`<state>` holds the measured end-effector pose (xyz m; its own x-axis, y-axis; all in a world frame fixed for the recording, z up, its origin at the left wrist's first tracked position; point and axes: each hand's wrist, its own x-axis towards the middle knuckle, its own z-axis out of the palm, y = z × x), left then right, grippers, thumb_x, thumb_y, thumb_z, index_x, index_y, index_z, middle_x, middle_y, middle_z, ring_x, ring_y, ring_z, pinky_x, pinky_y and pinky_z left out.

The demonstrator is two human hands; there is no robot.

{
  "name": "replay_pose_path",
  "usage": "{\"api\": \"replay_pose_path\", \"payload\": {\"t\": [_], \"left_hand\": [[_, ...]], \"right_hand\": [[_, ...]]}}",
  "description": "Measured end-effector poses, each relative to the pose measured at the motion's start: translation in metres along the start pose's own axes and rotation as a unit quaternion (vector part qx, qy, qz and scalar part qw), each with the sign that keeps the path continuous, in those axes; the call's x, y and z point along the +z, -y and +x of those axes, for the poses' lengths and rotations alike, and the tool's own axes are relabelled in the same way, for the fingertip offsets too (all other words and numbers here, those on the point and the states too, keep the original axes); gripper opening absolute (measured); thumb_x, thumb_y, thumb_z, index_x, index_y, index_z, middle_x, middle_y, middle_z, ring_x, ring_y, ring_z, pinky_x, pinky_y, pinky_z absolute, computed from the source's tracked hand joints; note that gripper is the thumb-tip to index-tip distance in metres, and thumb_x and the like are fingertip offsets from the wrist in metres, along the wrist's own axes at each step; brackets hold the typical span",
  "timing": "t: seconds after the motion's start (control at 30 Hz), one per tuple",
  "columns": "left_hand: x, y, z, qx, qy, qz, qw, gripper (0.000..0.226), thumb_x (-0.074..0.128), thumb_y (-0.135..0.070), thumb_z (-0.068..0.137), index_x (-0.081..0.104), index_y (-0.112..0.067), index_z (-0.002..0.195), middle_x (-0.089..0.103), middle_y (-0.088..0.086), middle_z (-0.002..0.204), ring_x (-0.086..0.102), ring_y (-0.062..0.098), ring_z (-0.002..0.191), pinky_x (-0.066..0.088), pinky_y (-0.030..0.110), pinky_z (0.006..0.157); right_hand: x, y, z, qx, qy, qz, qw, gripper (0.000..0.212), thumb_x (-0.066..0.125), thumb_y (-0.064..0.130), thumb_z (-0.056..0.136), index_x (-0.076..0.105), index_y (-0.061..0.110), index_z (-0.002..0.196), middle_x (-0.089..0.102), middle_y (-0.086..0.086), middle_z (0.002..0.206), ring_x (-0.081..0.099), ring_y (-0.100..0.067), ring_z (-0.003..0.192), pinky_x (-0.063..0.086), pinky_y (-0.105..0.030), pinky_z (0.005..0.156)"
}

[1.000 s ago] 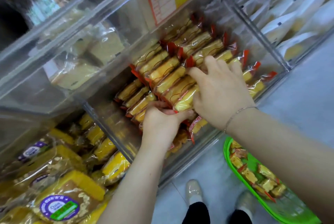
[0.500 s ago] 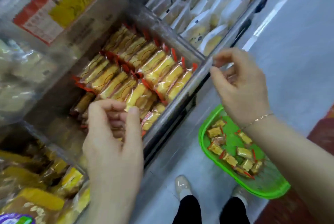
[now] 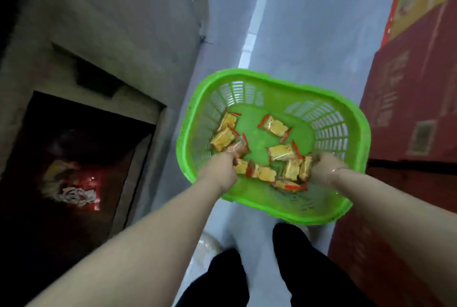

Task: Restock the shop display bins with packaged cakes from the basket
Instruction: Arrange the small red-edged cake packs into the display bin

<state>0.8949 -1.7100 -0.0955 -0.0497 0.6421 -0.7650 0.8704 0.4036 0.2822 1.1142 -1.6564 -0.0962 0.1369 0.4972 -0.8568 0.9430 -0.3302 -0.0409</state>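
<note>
Looking straight down at a grey floor (image 3: 291, 34). Shelf base (image 3: 103, 42) fills my left side, with a dark opening (image 3: 74, 158) low in it; something red and white inside, too blurred to identify. Red cartons (image 3: 415, 108) stacked on my right.

Green basket (image 3: 346, 118) sits on the floor between them, just ahead of my legs (image 3: 304, 264) in black trousers. Slotted walls, solid bottom. Roughly ten packaged cakes (image 3: 275, 126) lie loose on the bottom: yellow blocks in clear wrappers with red ends. Most are bunched along the near and left sides; far right of the bottom is bare.

Both arms reach down into the basket.

Left hand (image 3: 220, 170) is at the near-left corner, fingers curled down and closed around a cake (image 3: 238, 149); red-edged wrapper sticks out past the knuckles.

Right hand (image 3: 326, 165) is at the near-right, touching the pile (image 3: 294, 170). Fingers are hidden behind the hand and motion-blurred; I can't tell whether it has hold of anything. Thin bracelet (image 3: 337, 170) on that wrist.
</note>
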Motion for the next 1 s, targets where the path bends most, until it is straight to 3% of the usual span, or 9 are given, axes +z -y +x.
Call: {"api": "replay_pose_path", "payload": {"t": [0.17, 0.3, 0.4, 0.53, 0.67, 0.77, 0.83, 0.93, 1.0], "left_hand": [[0.06, 0.009, 0.093, 0.087, 0.048, 0.119, 0.988, 0.046, 0.05, -0.004, 0.083, 0.052, -0.011, 0.128, 0.057, 0.016, 0.129, 0.056, 0.032, 0.116, 0.043, 0.035, 0.093], [0.095, 0.005, 0.134, 0.124, 0.119, 0.241, 0.955, 0.062, 0.054, 0.001, 0.085, 0.035, -0.007, 0.143, 0.04, 0.017, 0.144, 0.044, 0.034, 0.129, 0.037, 0.04, 0.105], [0.11, 0.008, 0.147, 0.126, 0.104, 0.322, 0.933, 0.061, 0.053, -0.004, 0.09, 0.028, -0.009, 0.146, 0.032, 0.016, 0.149, 0.03, 0.033, 0.138, 0.034, 0.042, 0.107], [0.11, 0.012, 0.156, 0.096, 0.069, 0.396, 0.911, 0.049, 0.054, -0.015, 0.094, 0.04, -0.007, 0.141, 0.033, 0.014, 0.148, 0.034, 0.031, 0.134, 0.036, 0.041, 0.105], [0.087, 0.013, 0.161, 0.082, 0.006, 0.308, 0.948, 0.051, 0.061, -0.036, 0.089, 0.051, -0.011, 0.132, 0.045, 0.015, 0.133, 0.042, 0.031, 0.125, 0.037, 0.041, 0.103], [0.071, 0.014, 0.168, 0.083, -0.014, 0.188, 0.978, 0.051, 0.063, -0.035, 0.085, 0.05, -0.007, 0.125, 0.04, 0.016, 0.128, 0.04, 0.033, 0.121, 0.037, 0.042, 0.104], [0.067, 0.015, 0.173, 0.067, 0.031, 0.138, 0.988, 0.051, 0.066, -0.03, 0.083, 0.051, -0.008, 0.127, 0.033, 0.017, 0.136, 0.041, 0.034, 0.126, 0.033, 0.038, 0.109], [0.075, 0.021, 0.178, 0.06, 0.045, 0.128, 0.989, 0.054, 0.07, -0.027, 0.081, 0.054, -0.018, 0.132, 0.027, 0.018, 0.145, 0.036, 0.033, 0.133, 0.033, 0.036, 0.111], [0.087, 0.022, 0.181, 0.063, 0.029, 0.146, 0.987, 0.064, 0.069, -0.023, 0.083, 0.041, -0.022, 0.141, 0.025, 0.018, 0.149, 0.034, 0.035, 0.134, 0.035, 0.042, 0.109]], "right_hand": [[0.061, -0.014, 0.091, -0.033, -0.034, -0.071, 0.996, 0.034, 0.05, 0.009, 0.089, 0.051, -0.002, 0.121, 0.054, -0.022, 0.125, 0.053, -0.033, 0.116, 0.045, -0.034, 0.093], [0.089, -0.02, 0.138, -0.044, -0.117, -0.108, 0.986, 0.057, 0.054, 0.008, 0.087, 0.031, -0.002, 0.138, 0.025, -0.026, 0.145, 0.032, -0.036, 0.132, 0.033, -0.04, 0.106], [0.097, -0.019, 0.156, -0.031, -0.146, -0.141, 0.979, 0.071, 0.059, 0.008, 0.085, 0.019, 0.009, 0.144, 0.02, -0.025, 0.145, 0.025, -0.038, 0.134, 0.032, -0.045, 0.105], [0.086, -0.006, 0.162, -0.014, -0.115, -0.181, 0.977, 0.067, 0.062, 0.011, 0.084, 0.029, 0.012, 0.141, 0.011, -0.021, 0.148, 0.024, -0.037, 0.133, 0.036, -0.044, 0.101], [0.059, 0.003, 0.158, -0.043, -0.121, -0.128, 0.983, 0.064, 0.071, 0.02, 0.074, 0.041, 0.012, 0.13, 0.01, -0.016, 0.147, 0.031, -0.036, 0.128, 0.043, -0.044, 0.092], [0.048, 0.006, 0.154, -0.126, -0.186, 0.083, 0.971, 0.063, 0.071, 0.021, 0.07, 0.045, 0.015, 0.128, 0.027, -0.013, 0.133, 0.046, -0.03, 0.108, 0.042, -0.03, 0.088], [0.052, 0.01, 0.153, -0.137, -0.154, 0.19, 0.96, 0.073, 0.074, 0.017, 0.068, 0.041, 0.018, 0.134, 0.031, -0.011, 0.13, 0.045, -0.02, 0.095, 0.036, -0.018, 0.079], [0.076, 0.013, 0.161, -0.123, -0.035, 0.09, 0.988, 0.089, 0.068, 0.006, 0.075, 0.016, 0.017, 0.147, 0.02, -0.015, 0.141, 0.049, -0.03, 0.109, 0.044, -0.028, 0.09], [0.091, 0.009, 0.169, -0.11, 0.004, -0.002, 0.994, 0.093, 0.066, 0.005, 0.079, 0.006, 0.017, 0.149, 0.007, -0.019, 0.149, 0.046, -0.04, 0.121, 0.043, -0.038, 0.1]]}}
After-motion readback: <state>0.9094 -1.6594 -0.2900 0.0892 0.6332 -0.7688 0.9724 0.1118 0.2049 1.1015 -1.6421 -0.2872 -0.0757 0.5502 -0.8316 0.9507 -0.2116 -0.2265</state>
